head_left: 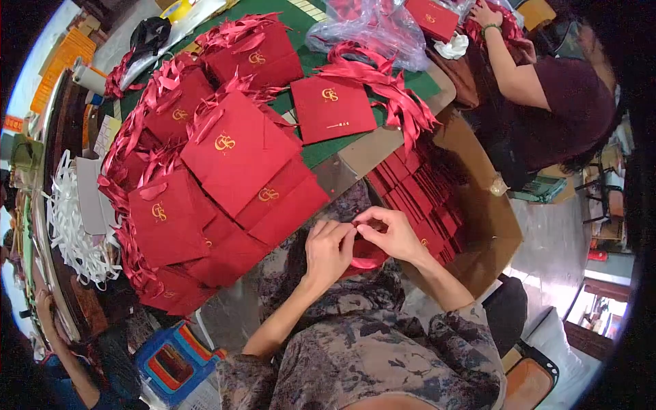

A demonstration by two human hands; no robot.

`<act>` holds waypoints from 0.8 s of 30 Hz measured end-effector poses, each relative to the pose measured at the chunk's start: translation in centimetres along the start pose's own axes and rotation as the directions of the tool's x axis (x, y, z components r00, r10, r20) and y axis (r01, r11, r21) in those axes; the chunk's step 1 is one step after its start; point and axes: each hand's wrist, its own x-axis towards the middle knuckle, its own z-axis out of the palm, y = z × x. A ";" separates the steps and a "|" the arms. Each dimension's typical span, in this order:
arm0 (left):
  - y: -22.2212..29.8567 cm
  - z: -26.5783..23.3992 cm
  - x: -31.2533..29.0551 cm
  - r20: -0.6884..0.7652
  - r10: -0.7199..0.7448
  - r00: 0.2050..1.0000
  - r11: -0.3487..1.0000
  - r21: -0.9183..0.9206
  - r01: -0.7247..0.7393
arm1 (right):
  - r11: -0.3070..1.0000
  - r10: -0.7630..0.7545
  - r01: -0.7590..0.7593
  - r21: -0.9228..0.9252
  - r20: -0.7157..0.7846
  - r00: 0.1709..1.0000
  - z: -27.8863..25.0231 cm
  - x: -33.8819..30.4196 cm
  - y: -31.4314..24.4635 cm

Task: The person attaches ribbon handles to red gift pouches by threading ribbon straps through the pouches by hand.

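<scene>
Above my lap, my left hand (329, 251) and my right hand (392, 236) meet, thumbs and fingertips pinched together. A red ribbon (370, 262) loops down below the fingers, and both hands appear to grip its ends. The exact spot between the fingertips is too small to make out. To the left, red paper gift bags (236, 154) with gold lettering and ribbon handles lie heaped up. Just right of my hands, a cardboard box (486, 236) holds many red bags (417, 184) packed flat in rows.
On the green tabletop (321, 156) lie a single red bag (333, 108), loose red ribbons (403, 102) and clear plastic (369, 34). White ribbons (82, 225) hang at the left. A co-worker (553, 102) sits at upper right; another person's arm (65, 348) shows lower left, near a blue stool (171, 362).
</scene>
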 end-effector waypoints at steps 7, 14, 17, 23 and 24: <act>1.1 -0.6 0.3 0.036 -0.027 0.999 0.966 -0.257 0.035 | 0.993 0.074 -0.088 0.080 0.160 0.984 -2.3 0.3 -0.5; -1.6 -1.5 -1.2 0.298 -0.057 0.953 0.833 -0.512 0.210 | 0.929 0.111 -0.097 0.358 -0.017 0.994 -3.9 0.5 -0.4; -0.7 -1.9 -1.1 0.438 -0.158 0.885 0.891 -0.324 0.319 | 0.911 0.154 -0.138 0.389 -0.009 0.988 -4.0 0.9 -0.4; 0.8 -2.8 -1.9 0.416 -0.086 0.905 0.899 -0.358 0.250 | 0.965 0.127 -0.072 0.252 -0.208 0.970 -5.9 3.3 -0.4; 0.8 -2.8 -2.3 0.432 -0.080 0.898 0.903 -0.351 0.249 | 0.967 0.136 -0.089 0.238 -0.189 0.972 -6.6 3.9 0.1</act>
